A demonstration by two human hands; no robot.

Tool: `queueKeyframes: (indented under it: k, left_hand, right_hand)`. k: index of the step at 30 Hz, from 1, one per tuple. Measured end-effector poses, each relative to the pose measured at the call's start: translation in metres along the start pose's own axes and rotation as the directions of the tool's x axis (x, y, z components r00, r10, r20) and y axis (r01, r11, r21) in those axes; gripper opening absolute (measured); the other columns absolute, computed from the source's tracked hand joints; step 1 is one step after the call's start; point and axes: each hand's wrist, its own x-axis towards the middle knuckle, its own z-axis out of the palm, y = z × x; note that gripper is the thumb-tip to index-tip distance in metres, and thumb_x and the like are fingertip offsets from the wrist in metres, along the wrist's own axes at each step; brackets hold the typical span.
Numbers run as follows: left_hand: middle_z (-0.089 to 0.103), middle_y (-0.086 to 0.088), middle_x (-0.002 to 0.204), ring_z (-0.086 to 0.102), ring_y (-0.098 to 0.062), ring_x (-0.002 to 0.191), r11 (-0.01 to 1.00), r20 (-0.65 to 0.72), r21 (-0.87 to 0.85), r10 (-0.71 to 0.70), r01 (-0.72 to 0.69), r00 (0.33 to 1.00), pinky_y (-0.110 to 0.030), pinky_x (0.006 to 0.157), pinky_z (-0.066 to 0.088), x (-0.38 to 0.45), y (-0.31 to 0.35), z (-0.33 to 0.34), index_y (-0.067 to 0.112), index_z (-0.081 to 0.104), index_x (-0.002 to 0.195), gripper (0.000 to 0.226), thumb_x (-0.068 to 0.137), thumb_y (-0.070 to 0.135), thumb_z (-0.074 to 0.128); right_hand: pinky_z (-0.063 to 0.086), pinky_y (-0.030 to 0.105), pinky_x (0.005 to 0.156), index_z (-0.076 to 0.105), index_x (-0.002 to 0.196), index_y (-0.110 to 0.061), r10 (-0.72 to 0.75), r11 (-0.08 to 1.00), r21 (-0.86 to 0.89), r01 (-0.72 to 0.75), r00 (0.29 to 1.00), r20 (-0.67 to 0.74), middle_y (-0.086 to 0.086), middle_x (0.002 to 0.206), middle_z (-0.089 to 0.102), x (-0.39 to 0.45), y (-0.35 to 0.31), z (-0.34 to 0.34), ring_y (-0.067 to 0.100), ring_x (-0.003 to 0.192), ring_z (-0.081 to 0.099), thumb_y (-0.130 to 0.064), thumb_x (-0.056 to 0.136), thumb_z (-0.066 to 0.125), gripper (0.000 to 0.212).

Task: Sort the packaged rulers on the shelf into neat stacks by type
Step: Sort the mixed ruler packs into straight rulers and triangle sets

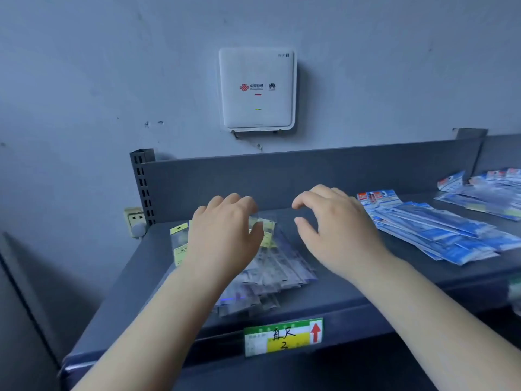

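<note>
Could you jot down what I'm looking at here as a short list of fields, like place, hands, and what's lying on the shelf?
place: dark grey metal shelf against a wall
left hand: resting on the yellow-tagged clear ruler packets, grip unclear
right hand: hovering, fingers loosely curled, holding nothing
right of hands: fanned pile of blue packaged rulers
far right: further blue packets
shelf edge: green and yellow price label
wall: white square router
</note>
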Motion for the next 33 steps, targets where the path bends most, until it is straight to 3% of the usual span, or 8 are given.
queueKeyframes:
  k: [3, 6, 11, 16, 18, 21, 25, 33]
  left_hand:
    - [0.06, 0.005, 0.101, 0.053, -0.024, 0.096, 0.994, -0.021, 0.083, 0.07, -0.068, 0.997, -0.033, 0.079, 0.035, 0.01, 0.037, 0.013, 0.02, 0.058, 0.106, 0.022, 0.089, 0.032, 0.049]
    - [0.062, -0.001, 0.073, 0.058, -0.03, 0.069, 0.982, -0.052, 0.116, 0.155, -0.148, 0.987, -0.032, 0.062, 0.037, 0.019, 0.073, 0.029, 0.013, 0.064, 0.08, 0.015, 0.074, 0.027, 0.064]
    - [0.061, 0.002, 0.062, 0.057, -0.027, 0.056, 0.97, -0.07, 0.16, 0.196, -0.183, 0.978, -0.029, 0.055, 0.04, 0.031, 0.147, 0.052, 0.015, 0.063, 0.068, 0.013, 0.063, 0.027, 0.062]
    - [0.061, 0.003, 0.061, 0.056, -0.025, 0.052, 0.958, -0.047, 0.113, 0.27, -0.263, 0.962, -0.028, 0.052, 0.036, 0.046, 0.235, 0.081, 0.016, 0.065, 0.068, 0.021, 0.056, 0.024, 0.08]
    - [0.064, 0.001, 0.067, 0.057, -0.026, 0.059, 0.952, -0.025, 0.086, 0.296, -0.293, 0.955, -0.03, 0.057, 0.036, 0.05, 0.271, 0.09, 0.014, 0.066, 0.074, 0.016, 0.065, 0.026, 0.072]
    - [0.066, -0.002, 0.094, 0.058, -0.03, 0.088, 0.954, 0.019, 0.052, 0.293, -0.294, 0.956, -0.034, 0.076, 0.038, 0.054, 0.32, 0.111, 0.013, 0.064, 0.098, 0.023, 0.085, 0.029, 0.055]
    - [0.059, 0.004, 0.111, 0.051, -0.024, 0.106, 0.953, 0.034, 0.043, 0.299, -0.3, 0.954, -0.033, 0.087, 0.035, 0.064, 0.373, 0.137, 0.02, 0.055, 0.113, 0.029, 0.091, 0.036, 0.046]
    - [0.058, 0.006, 0.115, 0.05, -0.021, 0.109, 0.95, 0.064, -0.019, 0.311, -0.311, 0.948, -0.03, 0.089, 0.033, 0.102, 0.436, 0.177, 0.022, 0.053, 0.118, 0.033, 0.091, 0.039, 0.044]
  right_hand:
    - [0.033, 0.036, 0.091, 0.055, 0.117, -0.022, -0.018, 0.98, -0.196, 0.028, 0.999, 0.052, -0.004, 0.117, 0.054, -0.007, 0.027, -0.018, 0.022, 0.11, 0.045, -0.028, 0.093, 0.045, 0.026]
    - [0.031, 0.034, 0.092, 0.051, 0.119, -0.023, -0.005, 0.956, -0.292, 0.03, 0.996, 0.086, -0.005, 0.118, 0.05, -0.018, 0.061, -0.037, 0.02, 0.112, 0.043, -0.031, 0.095, 0.039, 0.028]
    - [0.031, 0.034, 0.089, 0.05, 0.121, -0.021, 0.03, 0.931, -0.365, 0.013, 0.993, 0.113, -0.002, 0.117, 0.05, -0.041, 0.125, -0.071, 0.022, 0.11, 0.043, -0.029, 0.095, 0.038, 0.03]
    - [0.032, 0.033, 0.092, 0.048, 0.121, -0.022, 0.081, 0.923, -0.384, -0.038, 0.992, 0.096, -0.004, 0.117, 0.05, -0.066, 0.202, -0.11, 0.02, 0.113, 0.043, -0.03, 0.095, 0.038, 0.029]
    - [0.032, 0.033, 0.093, 0.048, 0.121, -0.022, 0.111, 0.92, -0.385, -0.066, 0.989, 0.096, -0.004, 0.118, 0.05, -0.077, 0.233, -0.127, 0.019, 0.115, 0.042, -0.03, 0.095, 0.039, 0.029]
    - [0.031, 0.033, 0.094, 0.048, 0.121, -0.022, 0.154, 0.906, -0.412, -0.097, 0.982, 0.106, -0.005, 0.12, 0.05, -0.095, 0.28, -0.15, 0.019, 0.117, 0.041, -0.031, 0.095, 0.04, 0.029]
    - [0.031, 0.033, 0.096, 0.048, 0.123, -0.022, 0.21, 0.889, -0.436, -0.14, 0.971, 0.116, -0.005, 0.122, 0.049, -0.112, 0.337, -0.172, 0.019, 0.118, 0.041, -0.033, 0.094, 0.041, 0.031]
    - [0.033, 0.031, 0.093, 0.05, 0.122, -0.024, 0.287, 0.895, -0.384, -0.226, 0.952, 0.108, -0.007, 0.12, 0.051, -0.12, 0.428, -0.187, 0.016, 0.116, 0.043, -0.031, 0.093, 0.042, 0.031]
